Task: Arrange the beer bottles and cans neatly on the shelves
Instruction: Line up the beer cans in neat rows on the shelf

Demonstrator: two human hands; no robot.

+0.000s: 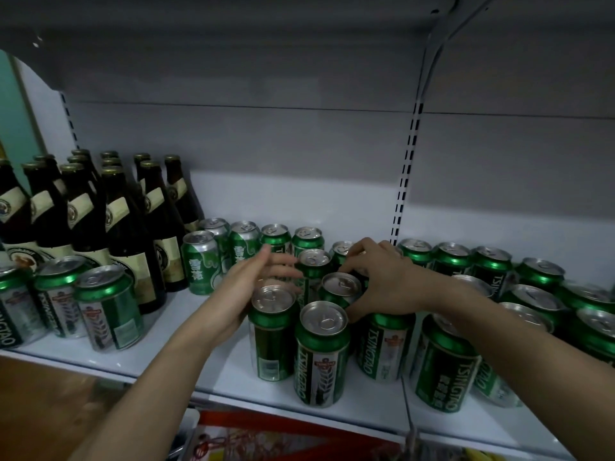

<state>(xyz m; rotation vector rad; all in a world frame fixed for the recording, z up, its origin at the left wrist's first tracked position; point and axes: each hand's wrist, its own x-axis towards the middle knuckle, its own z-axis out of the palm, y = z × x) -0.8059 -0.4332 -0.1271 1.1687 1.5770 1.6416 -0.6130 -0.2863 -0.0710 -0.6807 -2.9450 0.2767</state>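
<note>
Several green beer cans stand on the white shelf (216, 367). My left hand (253, 284) is open, its straight fingers reaching alongside a front can (271, 341) toward a can further back (312, 261). My right hand (379, 281) curls its fingers and thumb around a middle can (341, 286) in the cluster. Another can (321, 354) stands in front, nearest me. Several brown beer bottles (126, 234) with cream labels stand in rows at the left. Light green cans with white characters (199, 264) sit next to the bottles.
Three green cans (106, 307) stand in front of the bottles at the left. Many more cans (539, 294) crowd the shelf's right side. A slotted upright (407, 171) runs up the back wall. The shelf above hangs overhead. Red packaging (283, 437) lies below.
</note>
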